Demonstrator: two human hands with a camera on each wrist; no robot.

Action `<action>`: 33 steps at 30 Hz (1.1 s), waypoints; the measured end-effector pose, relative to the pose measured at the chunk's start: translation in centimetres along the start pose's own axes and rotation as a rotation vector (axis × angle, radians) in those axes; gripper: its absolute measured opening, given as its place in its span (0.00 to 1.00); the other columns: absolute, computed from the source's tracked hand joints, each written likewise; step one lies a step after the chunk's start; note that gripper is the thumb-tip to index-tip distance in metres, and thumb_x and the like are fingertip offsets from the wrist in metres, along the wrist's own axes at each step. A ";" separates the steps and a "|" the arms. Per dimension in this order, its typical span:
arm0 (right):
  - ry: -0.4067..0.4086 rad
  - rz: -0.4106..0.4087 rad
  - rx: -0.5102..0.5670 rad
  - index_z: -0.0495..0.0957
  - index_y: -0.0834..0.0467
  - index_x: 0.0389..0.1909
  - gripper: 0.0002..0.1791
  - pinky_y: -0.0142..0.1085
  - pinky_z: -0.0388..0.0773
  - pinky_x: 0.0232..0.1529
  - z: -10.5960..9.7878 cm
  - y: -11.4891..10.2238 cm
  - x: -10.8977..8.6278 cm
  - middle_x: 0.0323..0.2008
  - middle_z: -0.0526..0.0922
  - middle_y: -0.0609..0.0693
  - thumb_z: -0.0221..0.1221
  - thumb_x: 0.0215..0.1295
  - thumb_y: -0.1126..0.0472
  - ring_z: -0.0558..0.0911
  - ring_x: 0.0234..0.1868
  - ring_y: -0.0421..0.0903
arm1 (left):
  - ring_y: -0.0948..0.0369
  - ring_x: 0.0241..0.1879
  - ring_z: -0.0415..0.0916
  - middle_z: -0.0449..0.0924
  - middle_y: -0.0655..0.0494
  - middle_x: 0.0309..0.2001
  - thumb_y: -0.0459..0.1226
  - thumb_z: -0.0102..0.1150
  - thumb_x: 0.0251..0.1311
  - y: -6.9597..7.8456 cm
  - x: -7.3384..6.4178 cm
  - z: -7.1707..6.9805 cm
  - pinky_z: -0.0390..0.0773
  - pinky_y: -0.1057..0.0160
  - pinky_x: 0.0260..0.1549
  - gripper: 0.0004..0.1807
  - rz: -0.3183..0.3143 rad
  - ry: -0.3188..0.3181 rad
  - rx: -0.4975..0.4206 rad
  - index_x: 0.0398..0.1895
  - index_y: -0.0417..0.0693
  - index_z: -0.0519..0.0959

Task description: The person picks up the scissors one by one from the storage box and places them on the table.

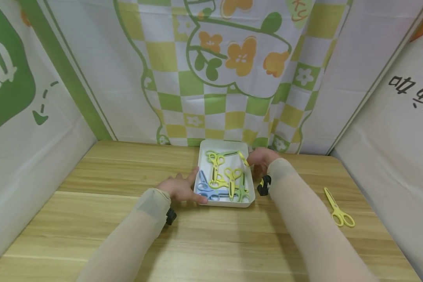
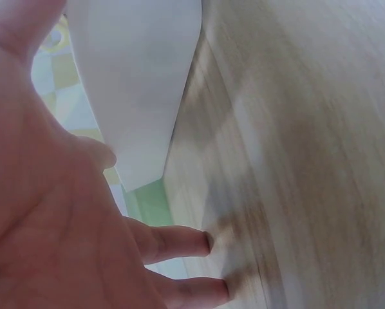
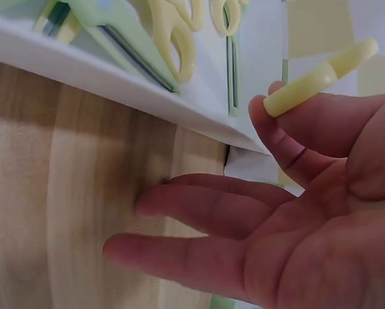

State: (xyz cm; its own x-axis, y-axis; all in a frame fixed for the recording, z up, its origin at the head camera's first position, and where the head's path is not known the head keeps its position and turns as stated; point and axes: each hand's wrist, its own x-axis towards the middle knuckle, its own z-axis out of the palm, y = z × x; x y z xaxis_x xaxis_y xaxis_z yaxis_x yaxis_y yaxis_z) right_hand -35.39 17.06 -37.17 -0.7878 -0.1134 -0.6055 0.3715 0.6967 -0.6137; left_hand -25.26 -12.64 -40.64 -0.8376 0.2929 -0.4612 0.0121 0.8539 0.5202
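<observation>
**Tray of scissors flanked by both hands**

The white tray (image 1: 225, 201) is set mid-worktop (image 1: 91, 176). Its 9 o'clock edge is touched by the left hand (image 1: 178, 188), fingers released. At 3 o'clock, a yellow scissor handle (image 3: 318, 78) is pinched by the right hand (image 1: 261, 159). Bare wood is left all round; stray yellow scissors (image 1: 338, 213) lie at 4 o'clock.

Both my forearms reach forward in pale sleeves. My left hand (image 1: 179, 189) lies flat, fingers (image 2: 179, 241) straight and spread. My right hand (image 1: 262, 159) has thumb and forefinger (image 3: 289, 145) pinched together, other fingers relaxed.

White tray (image 1: 251, 196); yellow, green, blue scissors (image 1: 216, 164).
</observation>
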 end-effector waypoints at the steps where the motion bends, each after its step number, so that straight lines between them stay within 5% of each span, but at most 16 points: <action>1: 0.003 -0.002 0.020 0.59 0.72 0.70 0.33 0.59 0.74 0.55 0.0 0.2 0.0 0.62 0.68 0.77 0.53 0.68 0.61 0.71 0.61 0.70 | 0.26 0.70 0.28 0.31 0.24 0.74 0.69 0.69 0.44 0.0 0.0 0.0 0.39 0.23 0.60 0.70 -0.001 0.000 0.000 0.80 0.68 0.29; 8: -0.023 -0.010 0.173 0.62 0.69 0.69 0.26 0.66 0.75 0.47 -0.1 1.9 -0.4 0.66 0.65 0.71 0.48 0.72 0.65 0.67 0.65 0.67 | 0.26 0.70 0.27 0.30 0.25 0.75 0.70 0.68 0.43 -0.1 0.0 -0.1 0.39 0.23 0.60 0.71 -0.010 0.003 0.016 0.79 0.69 0.28; 13: -0.005 -0.126 0.126 0.73 0.65 0.57 0.17 0.54 0.83 0.39 -0.1 3.1 -1.1 0.51 0.74 0.62 0.50 0.69 0.69 0.77 0.47 0.57 | 0.26 0.70 0.27 0.30 0.25 0.75 0.70 0.68 0.43 -0.1 0.0 -0.1 0.38 0.23 0.60 0.71 -0.014 0.007 0.016 0.79 0.69 0.28; 19: -0.014 -0.176 0.132 0.71 0.66 0.51 0.14 0.57 0.81 0.41 0.3 3.8 -1.4 0.45 0.74 0.62 0.49 0.66 0.72 0.75 0.45 0.56 | 0.26 0.70 0.26 0.28 0.25 0.74 0.70 0.68 0.43 -0.2 0.0 0.1 0.36 0.21 0.58 0.70 -0.006 0.005 -0.004 0.79 0.70 0.29; 28: 0.058 -0.278 -0.013 0.75 0.65 0.43 0.12 0.40 0.77 0.29 0.7 5.1 -2.5 0.34 0.76 0.57 0.51 0.58 0.73 0.75 0.32 0.51 | 0.25 0.70 0.26 0.28 0.25 0.74 0.70 0.68 0.44 -0.2 0.1 0.2 0.36 0.21 0.58 0.70 -0.001 0.008 -0.006 0.79 0.70 0.29; 33: 0.022 -0.283 0.034 0.72 0.67 0.43 0.15 0.36 0.72 0.26 0.3 6.6 -3.3 0.31 0.72 0.54 0.49 0.53 0.75 0.72 0.29 0.49 | 0.26 0.70 0.24 0.27 0.25 0.74 0.68 0.68 0.46 0.0 -0.1 0.1 0.34 0.20 0.57 0.69 -0.003 0.005 -0.018 0.79 0.71 0.29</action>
State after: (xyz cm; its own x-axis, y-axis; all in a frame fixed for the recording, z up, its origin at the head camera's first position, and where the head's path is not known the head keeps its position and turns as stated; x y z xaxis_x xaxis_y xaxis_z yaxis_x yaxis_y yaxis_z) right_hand -30.20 21.84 -39.42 -0.8729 -0.2842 -0.3965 0.1509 0.6156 -0.7735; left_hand -25.11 -12.62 -40.72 -0.8401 0.2880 -0.4597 -0.0003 0.8472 0.5312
